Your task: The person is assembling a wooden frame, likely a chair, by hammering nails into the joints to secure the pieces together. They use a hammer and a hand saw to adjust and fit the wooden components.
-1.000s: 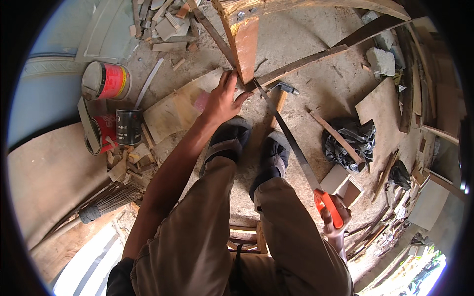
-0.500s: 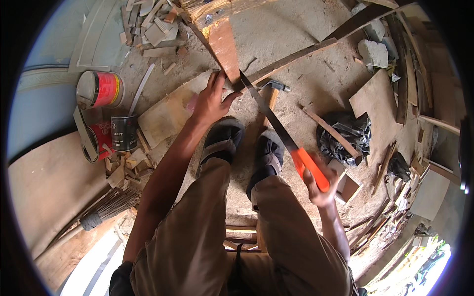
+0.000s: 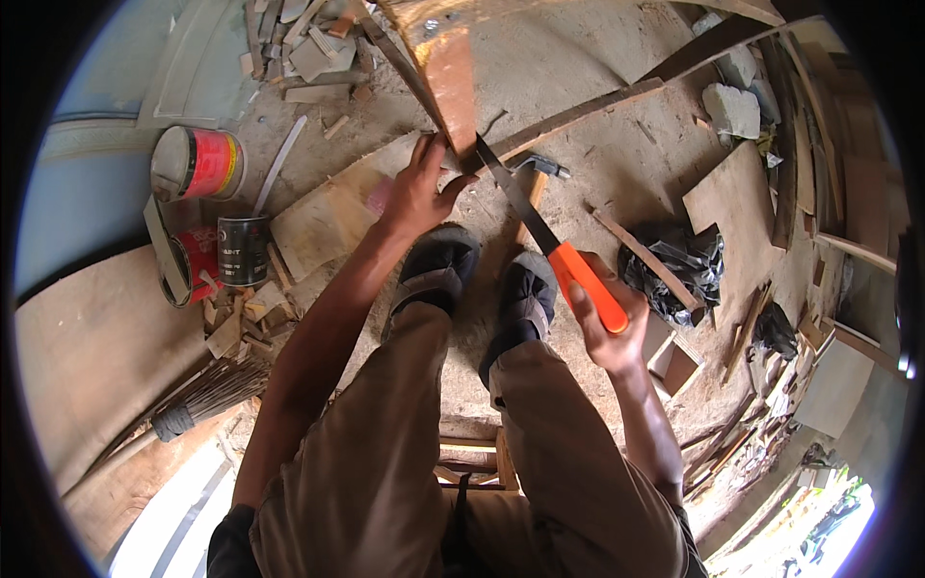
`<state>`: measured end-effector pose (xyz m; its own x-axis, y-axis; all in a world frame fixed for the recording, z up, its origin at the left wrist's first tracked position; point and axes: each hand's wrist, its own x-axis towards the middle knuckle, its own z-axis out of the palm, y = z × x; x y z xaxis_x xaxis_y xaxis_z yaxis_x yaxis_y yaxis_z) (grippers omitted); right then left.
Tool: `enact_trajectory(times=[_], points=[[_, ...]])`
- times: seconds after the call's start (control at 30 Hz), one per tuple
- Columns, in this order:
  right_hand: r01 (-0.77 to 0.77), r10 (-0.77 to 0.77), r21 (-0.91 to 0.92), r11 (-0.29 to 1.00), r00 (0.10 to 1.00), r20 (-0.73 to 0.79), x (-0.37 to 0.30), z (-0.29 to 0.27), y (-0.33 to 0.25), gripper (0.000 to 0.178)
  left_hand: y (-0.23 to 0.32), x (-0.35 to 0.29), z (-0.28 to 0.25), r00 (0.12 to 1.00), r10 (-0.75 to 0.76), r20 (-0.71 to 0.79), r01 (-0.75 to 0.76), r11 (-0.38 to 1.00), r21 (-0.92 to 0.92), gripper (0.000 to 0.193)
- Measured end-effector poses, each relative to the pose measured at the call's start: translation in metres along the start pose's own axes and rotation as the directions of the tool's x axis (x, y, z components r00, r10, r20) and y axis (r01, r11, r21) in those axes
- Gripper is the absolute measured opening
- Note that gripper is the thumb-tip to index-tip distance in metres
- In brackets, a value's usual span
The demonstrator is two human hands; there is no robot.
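Observation:
My right hand [image 3: 617, 323] is wrapped round the orange handle of a handsaw [image 3: 525, 207]. The dark blade slants up and left, its tip end meeting the near end of a reddish-brown wooden board [image 3: 451, 91]. At that same end my left hand [image 3: 419, 188] grips the board, fingers at its left edge and thumb below the corner. The undersides of the left fingers are hidden. Beneath the blade a claw hammer [image 3: 541, 169] lies on the floor, its wooden handle partly covered by the saw.
Paint cans [image 3: 243, 250] stand at the left beside a stick broom [image 3: 217, 395]. Wood offcuts [image 3: 313, 53] are heaped at the far left. A black plastic bag [image 3: 686, 265] with a wood strip [image 3: 646, 255] over it lies right of my feet. A long batten [image 3: 588, 116] crosses behind the hammer.
My right hand has pushed the saw up and to the left, so more blade lies past the board. My left hand keeps its grip; the view has shifted slightly.

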<state>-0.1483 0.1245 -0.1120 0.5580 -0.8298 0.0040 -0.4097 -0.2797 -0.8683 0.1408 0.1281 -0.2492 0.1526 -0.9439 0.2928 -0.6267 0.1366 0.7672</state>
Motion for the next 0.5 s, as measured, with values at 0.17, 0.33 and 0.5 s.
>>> enact_trajectory(times=[0.17,0.33,0.5], points=[[0.018,-0.019,-0.024,1.000,0.999,-0.048,-0.054,-0.025,0.020,0.025,-0.001,-0.006,-0.002,0.999,-0.042,0.002,0.042,0.995,0.087,0.062],[-0.014,0.026,-0.227,0.974,0.998,0.049,-0.100,-0.061,0.005,0.031,0.000,-0.004,0.001,0.999,-0.010,-0.037,0.011,0.999,0.048,0.055],[0.028,-0.034,-0.123,0.992,0.998,-0.055,-0.038,-0.022,0.000,0.030,-0.001,-0.003,0.004,0.999,-0.047,-0.023,0.047,0.999,-0.001,0.063]])
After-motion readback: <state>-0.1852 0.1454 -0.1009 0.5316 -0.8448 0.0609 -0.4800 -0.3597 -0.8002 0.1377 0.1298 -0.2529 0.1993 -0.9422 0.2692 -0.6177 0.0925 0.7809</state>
